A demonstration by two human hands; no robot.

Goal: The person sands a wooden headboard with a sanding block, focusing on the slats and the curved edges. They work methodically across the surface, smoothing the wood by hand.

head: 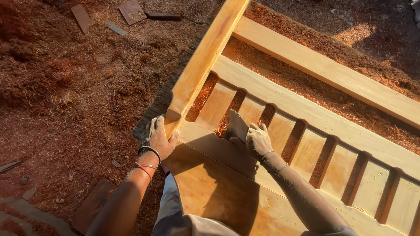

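Observation:
A large pale wooden frame [306, 113] with a row of vertical slats lies flat over the sawdust. My left hand [159, 139] grips the frame's near-left corner, where the long side rail [205, 57] ends, with a light cloth bunched under its fingers. My right hand [257, 139] presses a folded grey sheet of sandpaper [236, 126] against the bottom of a slat, close to the lower rail. Both wrists wear thin bands. My shadow falls across the flat bottom panel [210, 192].
Reddish sawdust and shavings [78, 87] cover the ground all around. Small wood offcuts [131, 11] lie at the top left, and flat dark boards [92, 205] lie at the bottom left. A second rail [332, 70] crosses the frame's far side.

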